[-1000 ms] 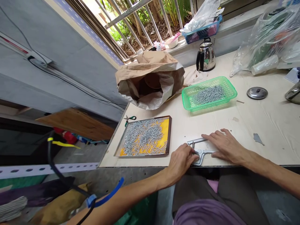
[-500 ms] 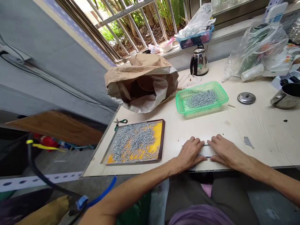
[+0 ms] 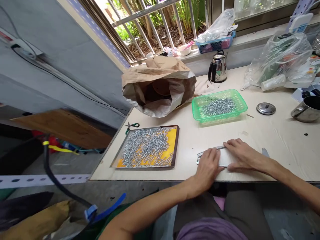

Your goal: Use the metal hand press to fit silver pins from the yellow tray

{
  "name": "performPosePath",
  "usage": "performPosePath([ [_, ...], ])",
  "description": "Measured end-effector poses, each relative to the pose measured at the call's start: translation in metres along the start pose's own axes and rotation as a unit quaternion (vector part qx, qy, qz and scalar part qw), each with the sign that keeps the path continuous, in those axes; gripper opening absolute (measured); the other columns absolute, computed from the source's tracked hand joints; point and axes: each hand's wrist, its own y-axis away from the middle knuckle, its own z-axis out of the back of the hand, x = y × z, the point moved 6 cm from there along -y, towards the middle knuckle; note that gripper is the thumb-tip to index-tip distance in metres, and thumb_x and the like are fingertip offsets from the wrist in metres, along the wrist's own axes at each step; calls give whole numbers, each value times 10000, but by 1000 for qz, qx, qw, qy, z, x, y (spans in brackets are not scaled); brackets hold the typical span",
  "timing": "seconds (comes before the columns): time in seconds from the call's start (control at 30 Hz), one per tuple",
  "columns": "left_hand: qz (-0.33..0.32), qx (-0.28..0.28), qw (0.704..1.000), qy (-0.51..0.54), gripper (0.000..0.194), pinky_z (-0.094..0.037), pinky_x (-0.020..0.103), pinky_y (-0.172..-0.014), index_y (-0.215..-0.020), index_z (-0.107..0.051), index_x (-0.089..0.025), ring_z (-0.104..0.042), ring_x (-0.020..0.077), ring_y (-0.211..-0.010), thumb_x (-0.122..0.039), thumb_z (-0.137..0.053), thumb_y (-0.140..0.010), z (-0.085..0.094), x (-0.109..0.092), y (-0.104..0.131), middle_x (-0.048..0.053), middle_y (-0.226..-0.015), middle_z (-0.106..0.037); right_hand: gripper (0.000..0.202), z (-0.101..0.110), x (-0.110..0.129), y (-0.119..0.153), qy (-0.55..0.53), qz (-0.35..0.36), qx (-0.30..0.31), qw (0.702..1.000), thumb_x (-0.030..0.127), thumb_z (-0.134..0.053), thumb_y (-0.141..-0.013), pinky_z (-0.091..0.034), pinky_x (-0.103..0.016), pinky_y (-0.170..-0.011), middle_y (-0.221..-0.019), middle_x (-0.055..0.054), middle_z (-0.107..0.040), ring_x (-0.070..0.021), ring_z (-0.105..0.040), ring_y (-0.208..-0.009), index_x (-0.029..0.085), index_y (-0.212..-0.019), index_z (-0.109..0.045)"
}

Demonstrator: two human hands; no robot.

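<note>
Metal frame (image 3: 221,147) on near side of worktop (image 3: 287,136), right of tray (image 3: 176,146) of small metal pieces (image 3: 145,146); grip of left hand (image 3: 207,167) wrapped over its left part, grip of right hand (image 3: 246,157) holding its right end; print on far kettle (image 3: 220,68) too small to read

Room past hands (image 3: 208,168) (basket (image 3: 220,117) beyond)

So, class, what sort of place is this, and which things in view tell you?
Probably a small workshop or home workspace, though which is unclear: a tray of many small metal pieces and a green basket holding more suggest handwork; the kettle looks homely.
</note>
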Motion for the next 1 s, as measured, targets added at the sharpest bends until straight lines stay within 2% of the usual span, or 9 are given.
performPosePath([
  [0.13,-28,-48,998,32,526,-398,429,-1048,-1294,-420,-55,-446,297,-1267,-405,-489,-908,-7,-31,22,193,-1304,-527,332,-6,-10,-13,27,2,6,1000,282,-614,-819,-422,-334,-726,-997,-110,-620,-232,-533,-885,158,-1127,-591],
  [0.23,-7,-54,996,77,586,-395,433,-1062,-1301,-411,-56,-472,287,-1253,-480,-466,-901,-13,-42,31,192,-1284,-545,155,-4,-10,-25,76,-10,-17,997,170,-533,-854,-375,-322,-684,-884,-86,-634,-215,-525,-841,178,-946,-656],
  [0.4,12,-46,988,145,602,-356,511,-1079,-1335,-370,-79,-454,305,-1267,-497,-439,-908,-16,-41,30,186,-1272,-550,180,15,-5,-46,117,-45,-39,991,205,-505,-889,-332,-370,-712,-845,-72,-655,-228,-512,-840,187,-838,-676],
  [0.5,6,-47,983,175,635,-366,520,-1066,-1355,-339,-61,-447,319,-1269,-498,-442,-906,-14,-40,27,208,-1285,-530,177,16,24,-54,83,1,-23,996,193,-533,-867,-343,-363,-718,-930,-77,-652,-231,-507,-895,217,-949,-689],
  [0.6,-16,-48,980,194,608,-450,444,-998,-1305,-407,-42,-516,303,-1193,-494,-459,-901,-11,-48,34,213,-1228,-564,153,2,74,-58,26,134,23,990,215,-574,-843,-360,-348,-760,-1074,-61,-621,-240,-470,-1060,273,-886,-709],
  [0.73,-159,-81,971,157,344,-511,298,-894,-1003,-618,-144,-630,188,-951,-431,-443,-931,11,-59,66,85,-926,-681,147,-20,113,-58,37,234,42,971,163,-599,-788,-373,-362,-816,-1067,-89,-609,-272,-408,-1194,209,-677,-683],
  [0.8,-154,-130,973,109,284,-522,277,-835,-899,-643,-172,-630,148,-822,-336,-418,-952,35,-37,82,46,-804,-672,75,-26,116,-60,47,253,25,966,143,-630,-734,-384,-377,-824,-1022,-97,-615,-280,-439,-1167,190,-689,-668],
  [0.93,130,-149,980,-32,274,-515,302,-710,-944,-653,-167,-575,162,-776,-211,-383,-953,80,71,95,73,-837,-646,114,-36,110,-67,36,254,-17,966,89,-574,-750,-419,-351,-722,-842,-62,-632,-228,-551,-913,183,-696,-609],
  [1.0,206,-118,968,-81,249,-497,308,-707,-892,-667,-181,-547,174,-788,-210,-424,-940,88,115,95,58,-817,-630,135,-35,107,-70,-28,239,-41,970,90,-526,-793,-430,-327,-701,-835,-49,-634,-195,-557,-837,194,-724,-579],
])
